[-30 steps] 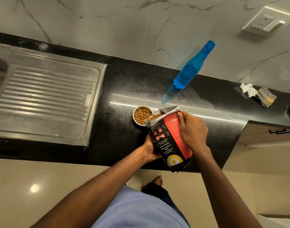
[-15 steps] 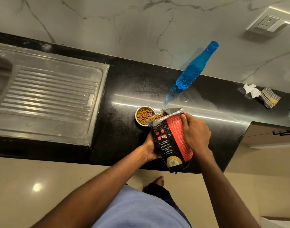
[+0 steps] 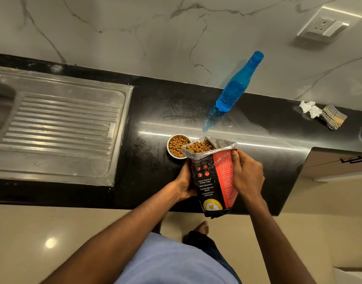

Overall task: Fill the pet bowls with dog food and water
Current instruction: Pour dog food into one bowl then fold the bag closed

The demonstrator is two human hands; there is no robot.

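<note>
While I hold it in both hands, bag [image 3: 214,181]: open, tipped toward the bowl, kibble at its mouth.
Left hand [image 3: 185,184]: fingers curled round the bag's left side.
Right hand [image 3: 247,177]: gripping its right edge.
Bowl [image 3: 177,146]: on the black counter [image 3: 155,111], holding kibble, touching the bag's mouth.
Bottle [image 3: 235,91]: blue, behind the bowl.

A small round metal bowl [image 3: 177,146] sits on the black counter, holding brown kibble. Just beside it, overlapping its right rim, a black-and-red food bag [image 3: 211,177] is held tilted, its open silver-lined mouth showing kibble. A blue plastic bottle [image 3: 234,91] stands upright, capped, behind them near the wall.
</note>
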